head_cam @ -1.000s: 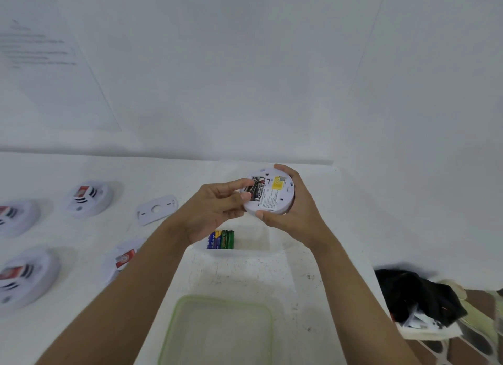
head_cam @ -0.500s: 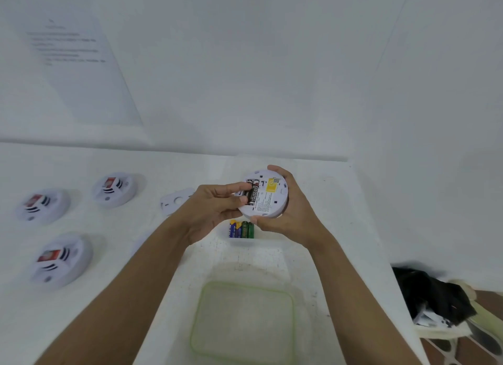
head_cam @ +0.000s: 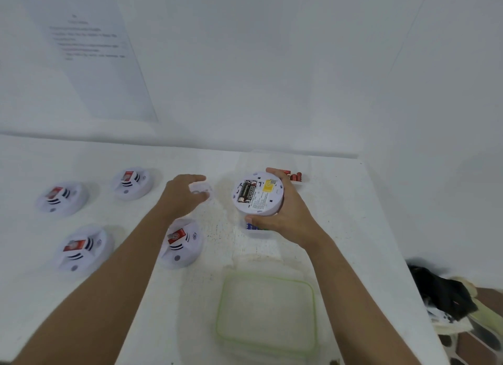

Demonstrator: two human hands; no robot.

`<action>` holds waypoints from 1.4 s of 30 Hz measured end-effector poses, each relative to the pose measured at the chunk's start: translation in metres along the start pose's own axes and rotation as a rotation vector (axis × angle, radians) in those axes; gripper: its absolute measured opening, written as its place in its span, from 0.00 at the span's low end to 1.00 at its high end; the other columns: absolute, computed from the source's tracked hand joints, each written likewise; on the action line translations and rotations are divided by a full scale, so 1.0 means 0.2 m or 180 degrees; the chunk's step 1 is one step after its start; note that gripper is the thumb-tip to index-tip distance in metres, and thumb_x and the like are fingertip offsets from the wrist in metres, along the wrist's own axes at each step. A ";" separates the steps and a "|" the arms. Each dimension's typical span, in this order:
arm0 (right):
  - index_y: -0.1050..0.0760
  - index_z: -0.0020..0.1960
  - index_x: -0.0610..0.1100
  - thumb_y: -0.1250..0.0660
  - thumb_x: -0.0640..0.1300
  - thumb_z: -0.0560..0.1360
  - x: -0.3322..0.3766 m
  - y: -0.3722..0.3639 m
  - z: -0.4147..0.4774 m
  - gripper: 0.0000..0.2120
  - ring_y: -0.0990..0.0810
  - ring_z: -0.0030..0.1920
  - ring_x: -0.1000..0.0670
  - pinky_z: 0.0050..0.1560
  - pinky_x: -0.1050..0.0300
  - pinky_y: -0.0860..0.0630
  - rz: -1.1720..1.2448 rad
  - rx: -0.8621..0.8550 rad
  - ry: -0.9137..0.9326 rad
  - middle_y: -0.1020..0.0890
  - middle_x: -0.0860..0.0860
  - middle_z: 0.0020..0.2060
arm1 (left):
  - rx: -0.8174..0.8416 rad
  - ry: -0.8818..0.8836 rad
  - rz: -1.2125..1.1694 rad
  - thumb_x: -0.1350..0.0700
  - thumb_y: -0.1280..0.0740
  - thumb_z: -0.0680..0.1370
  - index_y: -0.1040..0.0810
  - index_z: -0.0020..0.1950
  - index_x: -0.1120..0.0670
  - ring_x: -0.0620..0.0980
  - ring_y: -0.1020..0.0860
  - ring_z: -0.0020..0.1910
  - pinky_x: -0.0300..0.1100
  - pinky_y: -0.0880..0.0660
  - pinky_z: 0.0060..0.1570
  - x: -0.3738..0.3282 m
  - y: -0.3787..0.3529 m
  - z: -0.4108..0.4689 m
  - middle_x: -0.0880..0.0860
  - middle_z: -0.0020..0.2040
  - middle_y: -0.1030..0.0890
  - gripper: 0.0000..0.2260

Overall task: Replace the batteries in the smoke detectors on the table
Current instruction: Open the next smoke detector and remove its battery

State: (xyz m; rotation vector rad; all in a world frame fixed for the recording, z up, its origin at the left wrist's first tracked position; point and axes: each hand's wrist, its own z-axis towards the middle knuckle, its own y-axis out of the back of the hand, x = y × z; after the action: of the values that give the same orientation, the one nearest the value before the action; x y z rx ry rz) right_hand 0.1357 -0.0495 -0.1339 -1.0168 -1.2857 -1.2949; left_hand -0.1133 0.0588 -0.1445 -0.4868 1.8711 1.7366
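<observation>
- A white table (head_cam: 340, 228) stands against a white wall, and a printed sheet of paper (head_cam: 92, 57) hangs on the wall at upper left; its text is too blurred to read.
- Four smoke detectors lie face up on the left part of the table, two farther back (head_cam: 63, 198) (head_cam: 132, 183) and two nearer (head_cam: 84, 247) (head_cam: 182, 242).
- Off the table's right edge lies a black cloth bundle (head_cam: 441, 291).
- A green-rimmed clear lid (head_cam: 266, 313) lies flat on the near part of the table.
- A small clear tub (head_cam: 258, 232) sits under the right hand, with blue and green batteries (head_cam: 251, 226) just showing in it.
- A few red batteries (head_cam: 295, 176) lie on the table just beyond the right hand.
- The right hand (head_cam: 288, 217) grips the held smoke detector (head_cam: 258, 194) above the table, thumb and fingers curled round its rim, back side up. Two dark batteries (head_cam: 246, 191) sit in its open compartment.
- The left hand (head_cam: 182, 196) is over a white mounting plate (head_cam: 202, 191) on the table, its fingers loosely extended. Blur hides whether they touch it.
- Half a second ago the left hand's fingertips were at the held detector's battery compartment. That hand has since left it and moved left to the plate.
- The right hand's grip is unchanged.
</observation>
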 end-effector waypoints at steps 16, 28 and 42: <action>0.35 0.71 0.51 0.20 0.28 0.65 0.08 -0.09 -0.09 0.43 0.21 0.61 0.55 0.47 0.54 0.17 0.0374 -0.0069 -0.0192 0.24 0.52 0.65 | -0.0224 -0.0049 0.0682 0.46 0.26 0.70 0.27 0.69 0.58 0.56 0.21 0.58 0.46 0.27 0.55 0.10 0.02 -0.04 0.56 0.60 0.19 0.31; 0.34 0.74 0.50 0.20 0.27 0.64 0.11 -0.19 -0.12 0.45 0.21 0.64 0.51 0.47 0.53 0.18 0.0429 0.0268 -0.0149 0.23 0.51 0.66 | -0.0284 -0.1497 -0.1013 0.41 0.29 0.67 0.21 0.59 0.45 0.42 0.22 0.51 0.32 0.26 0.47 -0.16 0.24 -0.42 0.39 0.53 0.19 0.22; 0.31 0.71 0.52 0.19 0.29 0.63 0.21 -0.35 -0.12 0.43 0.21 0.62 0.46 0.42 0.47 0.17 0.0195 0.0561 0.0017 0.24 0.52 0.65 | 0.0022 -0.1679 -0.0543 0.38 0.29 0.66 0.24 0.64 0.45 0.38 0.25 0.54 0.23 0.33 0.48 -0.09 0.28 -0.54 0.41 0.56 0.25 0.28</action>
State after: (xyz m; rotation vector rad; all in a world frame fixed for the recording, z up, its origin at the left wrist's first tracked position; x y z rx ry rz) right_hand 0.0629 -0.0814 -0.1048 -0.9204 -1.3293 -1.1162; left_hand -0.1472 -0.0431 -0.0861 -0.1538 1.4173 1.5554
